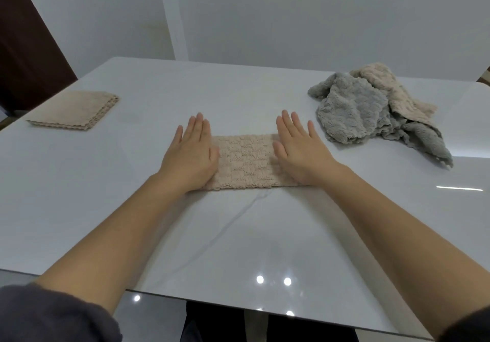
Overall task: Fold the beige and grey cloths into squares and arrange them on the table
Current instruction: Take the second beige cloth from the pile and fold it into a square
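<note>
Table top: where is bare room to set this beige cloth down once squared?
Bare: between the folded beige square cloth and the left hand; the far strip behind the beige cloth strip; the near part of the white table, though both forearms cross it. Crowded: the right, by the crumpled heap of grey and beige cloths.

A beige strip (245, 162), folded to a long rectangle, lies flat in the middle of the table (238, 235). Its two ends are under the flat left hand (189, 153) and right hand (302, 151). At the far left lies a beige stack (74, 109) of folded squares. At the far right a crumpled grey cloth (355, 111) lies in a heap, touching a loose beige cloth (397, 90) behind it.
</note>
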`<act>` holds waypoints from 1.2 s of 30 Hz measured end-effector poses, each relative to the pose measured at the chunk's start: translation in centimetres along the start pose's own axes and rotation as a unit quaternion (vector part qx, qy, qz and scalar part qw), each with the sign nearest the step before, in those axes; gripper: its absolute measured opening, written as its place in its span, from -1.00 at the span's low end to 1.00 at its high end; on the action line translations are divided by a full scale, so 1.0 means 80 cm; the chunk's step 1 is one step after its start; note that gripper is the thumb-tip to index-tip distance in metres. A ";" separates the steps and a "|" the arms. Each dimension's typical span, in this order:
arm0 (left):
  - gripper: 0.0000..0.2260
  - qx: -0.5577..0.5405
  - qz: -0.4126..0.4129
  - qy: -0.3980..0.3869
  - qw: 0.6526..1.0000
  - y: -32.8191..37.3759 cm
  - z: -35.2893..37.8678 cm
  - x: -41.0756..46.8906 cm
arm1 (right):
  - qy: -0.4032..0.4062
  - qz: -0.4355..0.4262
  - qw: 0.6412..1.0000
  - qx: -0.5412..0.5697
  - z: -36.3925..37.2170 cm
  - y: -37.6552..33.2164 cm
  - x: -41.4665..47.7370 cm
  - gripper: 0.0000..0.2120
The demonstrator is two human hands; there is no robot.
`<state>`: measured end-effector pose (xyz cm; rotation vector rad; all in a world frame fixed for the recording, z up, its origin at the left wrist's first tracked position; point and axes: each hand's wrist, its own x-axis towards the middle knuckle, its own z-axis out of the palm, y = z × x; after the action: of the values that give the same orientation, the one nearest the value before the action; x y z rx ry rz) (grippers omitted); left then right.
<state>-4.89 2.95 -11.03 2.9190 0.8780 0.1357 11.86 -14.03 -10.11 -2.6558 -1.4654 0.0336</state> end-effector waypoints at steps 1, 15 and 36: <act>-0.47 -0.006 0.027 0.008 1.000 0.014 -0.001 0.004 | 0.009 -0.025 1.000 0.000 -0.004 -0.010 0.003 -0.44; -0.47 -0.021 0.034 -0.049 0.998 0.052 0.033 0.011 | -0.040 -0.011 0.999 0.021 0.035 -0.033 0.005 -0.43; -0.57 -0.042 -0.044 -0.042 0.997 -0.052 -0.007 0.022 | 0.015 0.124 0.992 0.024 0.010 0.007 -0.022 -0.41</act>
<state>-5.78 7.41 -10.86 2.7806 0.9594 0.0422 11.36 -15.75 -11.00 -2.7681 -1.1033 0.0498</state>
